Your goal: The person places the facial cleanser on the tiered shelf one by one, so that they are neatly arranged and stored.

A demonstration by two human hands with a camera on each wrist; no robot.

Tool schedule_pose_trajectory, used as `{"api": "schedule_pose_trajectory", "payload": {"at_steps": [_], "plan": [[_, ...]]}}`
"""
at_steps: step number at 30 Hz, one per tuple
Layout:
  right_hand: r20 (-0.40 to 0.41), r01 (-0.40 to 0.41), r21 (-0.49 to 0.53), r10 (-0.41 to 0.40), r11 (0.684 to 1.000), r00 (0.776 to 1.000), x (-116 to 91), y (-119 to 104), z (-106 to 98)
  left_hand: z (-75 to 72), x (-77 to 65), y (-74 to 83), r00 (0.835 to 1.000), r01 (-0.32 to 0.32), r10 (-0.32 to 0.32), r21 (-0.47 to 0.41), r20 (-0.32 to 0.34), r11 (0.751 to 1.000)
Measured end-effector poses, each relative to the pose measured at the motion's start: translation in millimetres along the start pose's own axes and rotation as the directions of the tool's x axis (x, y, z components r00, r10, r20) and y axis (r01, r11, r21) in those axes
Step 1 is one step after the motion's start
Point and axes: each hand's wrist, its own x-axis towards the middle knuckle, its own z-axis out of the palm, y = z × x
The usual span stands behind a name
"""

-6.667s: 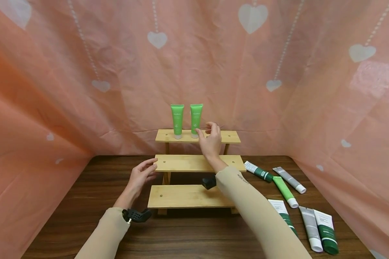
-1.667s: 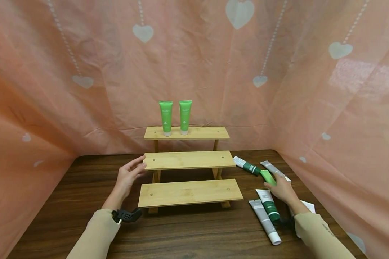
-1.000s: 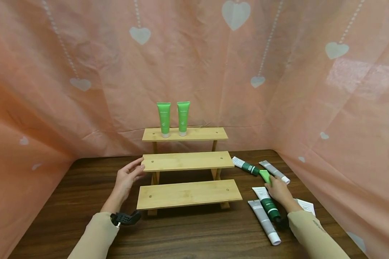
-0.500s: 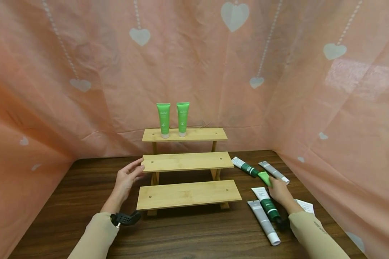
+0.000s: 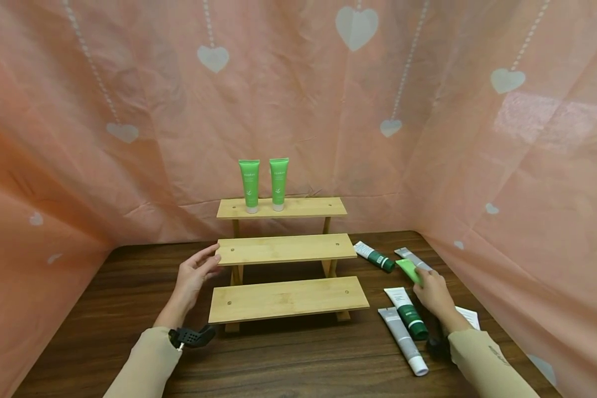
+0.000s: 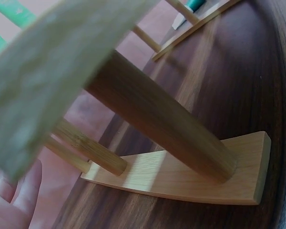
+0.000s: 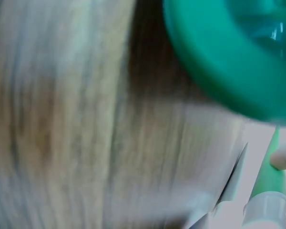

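My left hand (image 5: 191,279) holds the left end of the middle tier of a three-step bamboo display stand (image 5: 286,249). In the left wrist view its fingers (image 6: 19,200) show beneath a board. At the right, my right hand (image 5: 434,293) pinches a bright green squeeze tube (image 5: 409,270), whose flat end points away from me. The right wrist view shows that tube's whitish cap (image 7: 267,210) beside a finger. Two matching green tubes, one left (image 5: 250,185) and one right (image 5: 278,182), stand upright on their caps on the top tier, left of its middle.
Beyond the right hand lie a white-and-green tube (image 5: 374,257) and a grey tube (image 5: 413,258). Nearer are another white-and-green tube (image 5: 407,314) and a grey one (image 5: 403,341). A white tube (image 5: 469,317) is partly hidden by the right forearm. Pink curtains (image 5: 308,110) surround the wooden table (image 5: 298,359).
Earlier my right hand was at the upright green tube on the top tier. It moved to the lying green tube, took hold, and has just shifted it slightly. The left hand stayed at the stand.
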Motion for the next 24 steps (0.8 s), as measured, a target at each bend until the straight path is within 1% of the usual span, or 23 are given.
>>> {"api": "schedule_pose_trajectory", "payload": {"at_steps": [3, 8, 15, 20, 22, 24], "plan": [[0.005, -0.01, 0.017, 0.01, 1.0, 1.0, 0.3, -3.3, -2.8, 0.0, -0.5, -0.5, 1.0, 0.002, -0.002, 0.008, -0.003, 1.0], [-0.02, 0.009, 0.03, -0.009, 1.0, 1.0, 2.3, -9.3, -6.4, 0.0, -0.5, -0.3, 1.0, 0.003, -0.003, 0.007, 0.003, 1.0], [-0.036, 0.009, 0.089, -0.006, 0.996, 0.999, 1.2, -21.4, -10.3, -1.2, -0.7, 0.3, 1.0, 0.003, -0.003, 0.009, 0.0, 1.0], [-0.102, 0.048, 0.082, -0.039, 0.995, 0.994, -1.8, -31.4, -9.8, -1.4, 0.4, -1.6, 1.0, 0.007, -0.007, -0.01, 0.004, 1.0], [-0.148, 0.078, 0.072, -0.067, 0.994, 0.987, -2.6, -35.7, -9.5, -1.2, 0.8, -2.4, 1.0, 0.008, -0.008, -0.023, 0.007, 1.0], [-0.202, 0.125, 0.061, -0.111, 0.99, 0.973, -2.7, -39.2, -8.6, -0.8, 0.7, -2.9, 1.0, 0.008, -0.008, -0.033, 0.007, 0.999]]}}
